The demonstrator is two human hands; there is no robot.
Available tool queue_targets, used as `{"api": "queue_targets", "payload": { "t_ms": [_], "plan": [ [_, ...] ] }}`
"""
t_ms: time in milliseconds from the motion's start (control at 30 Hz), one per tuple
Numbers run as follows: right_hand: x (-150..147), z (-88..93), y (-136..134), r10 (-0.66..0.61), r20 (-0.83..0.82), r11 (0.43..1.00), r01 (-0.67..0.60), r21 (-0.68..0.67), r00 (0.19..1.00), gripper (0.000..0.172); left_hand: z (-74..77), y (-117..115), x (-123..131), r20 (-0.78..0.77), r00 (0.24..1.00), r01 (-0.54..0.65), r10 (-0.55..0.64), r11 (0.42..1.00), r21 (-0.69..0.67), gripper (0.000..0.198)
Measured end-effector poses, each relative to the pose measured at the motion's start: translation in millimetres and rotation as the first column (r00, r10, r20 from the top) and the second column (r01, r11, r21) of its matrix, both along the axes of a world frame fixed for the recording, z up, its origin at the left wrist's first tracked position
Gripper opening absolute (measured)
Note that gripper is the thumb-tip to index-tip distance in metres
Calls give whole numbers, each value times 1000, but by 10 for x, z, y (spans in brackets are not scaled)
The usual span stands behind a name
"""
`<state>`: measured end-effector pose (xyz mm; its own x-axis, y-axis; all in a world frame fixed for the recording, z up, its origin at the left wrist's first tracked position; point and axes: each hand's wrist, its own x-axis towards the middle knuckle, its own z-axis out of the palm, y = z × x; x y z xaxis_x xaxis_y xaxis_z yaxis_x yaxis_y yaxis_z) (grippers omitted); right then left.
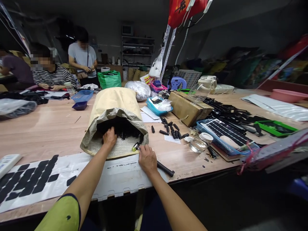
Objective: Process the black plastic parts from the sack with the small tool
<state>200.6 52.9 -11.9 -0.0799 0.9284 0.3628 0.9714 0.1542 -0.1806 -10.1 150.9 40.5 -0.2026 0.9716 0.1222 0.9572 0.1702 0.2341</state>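
Note:
A large tan woven sack [115, 109] lies on its side on the wooden table [48, 128], its mouth open toward me and full of small black parts [125, 131]. My left hand [109, 137] reaches into the sack's mouth, fingers curled down among the black parts. My right hand [147, 158] rests on the table just outside the mouth, closed around a black-handled tool [165, 168] with a silver and yellow-green tip [135, 147] pointing at the sack.
A white sheet with black die-cut pads [29, 179] lies at the near left. Loose black cylinders [170, 128], a cardboard box [187, 107], a solar panel in a blue tray [223, 131] and a glass jar [198, 145] sit right. Two people [50, 73] work at the far left.

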Motion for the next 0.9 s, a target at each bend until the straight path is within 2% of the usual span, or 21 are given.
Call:
{"api": "queue_targets", "payload": {
  "t_ms": [133, 233, 300, 400, 467, 667, 900],
  "plan": [
    [0, 9, -1, -1, -6, 1000, 1, -12, 1000, 14, -20, -82, -92, 40, 999, 16, -15, 999, -34, 28],
    [-5, 20, -5, -1, -4, 1000, 1, -11, 1000, 14, -52, -271, -198, 136, 990, 45, -35, 996, -73, 27],
    [-10, 27, -8, -4, 0, 1000, 4, -14, 1000, 15, -84, -439, -246, 216, 970, 136, -115, 987, -86, 26],
    [-16, 33, -13, -12, 4, 1000, 13, -21, 1000, 16, -140, -673, -231, 282, 906, 344, -314, 937, -60, 23],
    [-16, 35, -16, -13, 4, 1000, 14, -23, 1000, 16, -175, -773, -169, 290, 879, 407, -379, 913, -41, 22],
    [-12, 32, -22, 0, 1, 1000, 0, -7, 1000, 18, -242, -845, 15, 315, 882, 373, -350, 928, -15, 23],
    [57, 31, 28, 42, -64, 998, -46, -51, 997, 20, -273, -854, 31, 328, 888, 350, -322, 936, -27, 27]
  ]
}}
